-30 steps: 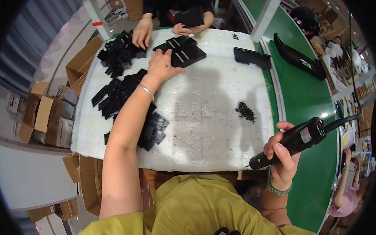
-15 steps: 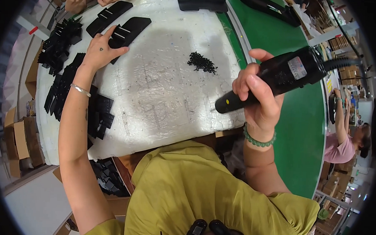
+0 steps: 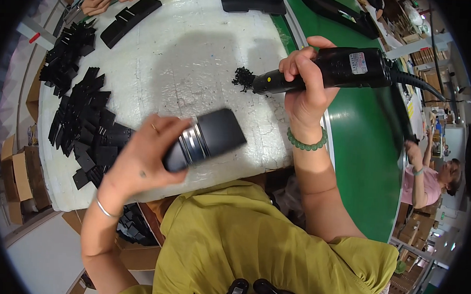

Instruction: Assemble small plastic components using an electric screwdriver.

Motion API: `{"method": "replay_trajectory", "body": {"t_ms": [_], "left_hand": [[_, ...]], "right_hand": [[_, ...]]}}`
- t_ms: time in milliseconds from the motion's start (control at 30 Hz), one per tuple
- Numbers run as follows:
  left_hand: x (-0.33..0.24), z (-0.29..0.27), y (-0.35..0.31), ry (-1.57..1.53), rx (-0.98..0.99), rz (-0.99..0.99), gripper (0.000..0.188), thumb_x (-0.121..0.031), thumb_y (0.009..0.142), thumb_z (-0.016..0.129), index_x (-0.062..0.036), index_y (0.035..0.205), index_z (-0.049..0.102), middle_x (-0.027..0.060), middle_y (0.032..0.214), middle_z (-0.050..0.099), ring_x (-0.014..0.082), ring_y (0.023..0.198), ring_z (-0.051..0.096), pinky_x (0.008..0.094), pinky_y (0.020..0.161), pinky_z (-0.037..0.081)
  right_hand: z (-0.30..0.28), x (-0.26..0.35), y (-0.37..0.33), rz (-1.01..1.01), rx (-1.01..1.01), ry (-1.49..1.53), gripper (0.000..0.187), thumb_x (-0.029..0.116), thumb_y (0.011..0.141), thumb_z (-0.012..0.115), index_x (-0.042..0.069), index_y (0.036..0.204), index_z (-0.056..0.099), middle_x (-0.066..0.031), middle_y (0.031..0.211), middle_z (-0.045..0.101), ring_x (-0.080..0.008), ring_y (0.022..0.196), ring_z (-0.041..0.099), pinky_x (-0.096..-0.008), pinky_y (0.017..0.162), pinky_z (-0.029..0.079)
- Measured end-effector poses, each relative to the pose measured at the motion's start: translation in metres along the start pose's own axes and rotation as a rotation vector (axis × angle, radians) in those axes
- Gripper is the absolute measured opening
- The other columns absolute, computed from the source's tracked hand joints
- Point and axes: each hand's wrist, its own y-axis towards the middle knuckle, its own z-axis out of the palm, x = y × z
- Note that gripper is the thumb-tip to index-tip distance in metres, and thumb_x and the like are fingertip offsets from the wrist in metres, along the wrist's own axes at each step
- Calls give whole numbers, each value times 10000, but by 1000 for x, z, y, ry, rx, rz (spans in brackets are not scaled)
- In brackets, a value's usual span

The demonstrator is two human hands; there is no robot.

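The pale-topped table (image 3: 182, 45) carries a heap of flat black pieces (image 3: 84, 117) along its left side. Above it, the right hand (image 3: 311, 87) is wrapped firmly around a corded black power tool (image 3: 336, 68), while the left hand (image 3: 146, 153), thumb and fingers curled around one end, grips a black part (image 3: 223, 133) with silvery strips, slightly blurred, near the table's front edge. The tool's tip is at a small pile of tiny black pieces (image 3: 242, 75); contact cannot be determined.
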Motion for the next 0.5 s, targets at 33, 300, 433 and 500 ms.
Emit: {"method": "replay_trajectory", "body": {"t_ms": [33,300,433,500], "left_hand": [[-3,9,-7,-44,34,3,711,-177,575,713,-26,1236,498,191,1183,501,343,984,500,384,871,453],[-16,20,-1,42,-49,2,757,-279,575,785,-50,1240,505,179,1238,469,385,1029,476,416,915,414],[-3,16,28,50,-283,121,600,-251,608,793,-35,1129,589,147,1137,548,348,1022,486,369,903,412],[1,20,55,64,-298,103,479,-202,632,774,-36,1055,623,128,1056,580,326,972,501,365,865,422]], "right_hand": [[1,-1,1,3,1,3,276,-48,737,542,-45,1006,483,-50,643,498,-134,495,485,-274,507,429],[3,-7,3,13,66,-85,302,-46,729,538,-44,1024,471,-54,635,503,-136,495,479,-270,514,421],[10,11,-1,44,63,66,322,-13,756,535,-32,1070,461,-56,672,500,-134,529,459,-298,543,420],[16,17,-2,35,90,111,328,-7,761,535,-29,1078,455,-54,672,495,-131,528,453,-298,540,417]]}}
